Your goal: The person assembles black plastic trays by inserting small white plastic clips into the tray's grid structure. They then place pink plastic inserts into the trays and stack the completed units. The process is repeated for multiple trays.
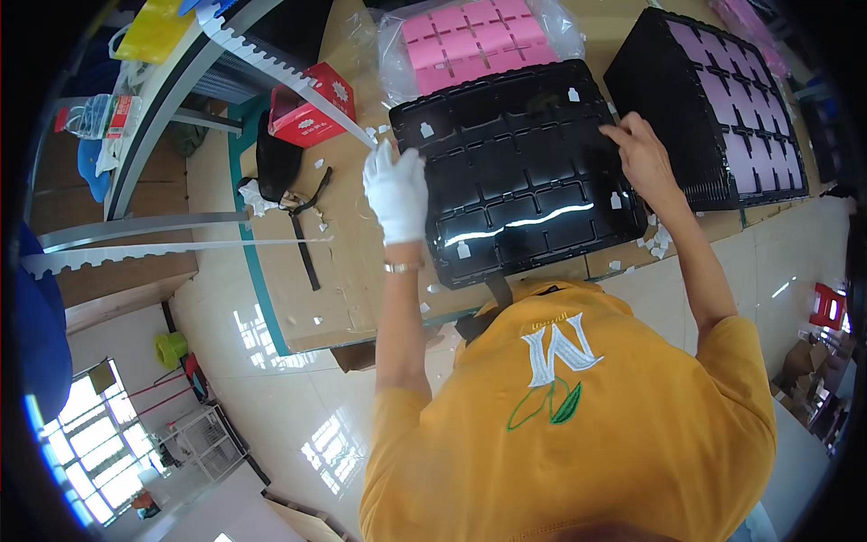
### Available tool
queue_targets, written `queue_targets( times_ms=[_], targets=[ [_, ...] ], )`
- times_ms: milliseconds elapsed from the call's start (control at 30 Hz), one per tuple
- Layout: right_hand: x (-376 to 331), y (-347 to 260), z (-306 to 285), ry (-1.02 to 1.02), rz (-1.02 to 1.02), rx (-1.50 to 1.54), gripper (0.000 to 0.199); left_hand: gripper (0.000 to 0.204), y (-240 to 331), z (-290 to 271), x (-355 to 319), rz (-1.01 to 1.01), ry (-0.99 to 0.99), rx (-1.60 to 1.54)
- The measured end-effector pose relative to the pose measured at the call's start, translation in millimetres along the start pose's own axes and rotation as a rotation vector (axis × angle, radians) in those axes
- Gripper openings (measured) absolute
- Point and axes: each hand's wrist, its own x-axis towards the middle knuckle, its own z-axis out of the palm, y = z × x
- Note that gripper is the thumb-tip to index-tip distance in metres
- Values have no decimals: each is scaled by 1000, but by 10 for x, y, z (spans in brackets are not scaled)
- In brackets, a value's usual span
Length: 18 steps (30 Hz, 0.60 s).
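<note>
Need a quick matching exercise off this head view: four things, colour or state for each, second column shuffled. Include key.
Column one:
1. left hand
2. right hand
3. tray between the hands
4. small box left of the tray

Column two:
A. red
B. bare, no glove
C. glossy black
D. in a white glove

Pairs: 1-D, 2-B, 3-C, 4-A

Over the black tray: open to pass between left hand and right hand.
Right side: blocked by tray stack.
Far edge: bordered by pink tray.
Left side: crossed by white strip, near red box.
</note>
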Motion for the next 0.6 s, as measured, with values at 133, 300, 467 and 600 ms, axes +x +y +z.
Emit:
queue_targets(
  times_ms=[133, 300, 467, 600],
  targets=[
    [346, 57, 252, 123, 15, -29, 36, 34, -45, 101, 534, -17, 48, 77],
    [591, 244, 471, 53, 77, -75, 36, 45, -84, 409, 593, -218, -49, 60],
    [781, 221, 566, 31, -12, -198, 35, 39, 3, 385, 680, -237, -43, 60],
    [758, 192, 510, -64, 66, -147, 28, 27, 11, 367, 559, -190, -49, 39]
  ],
)
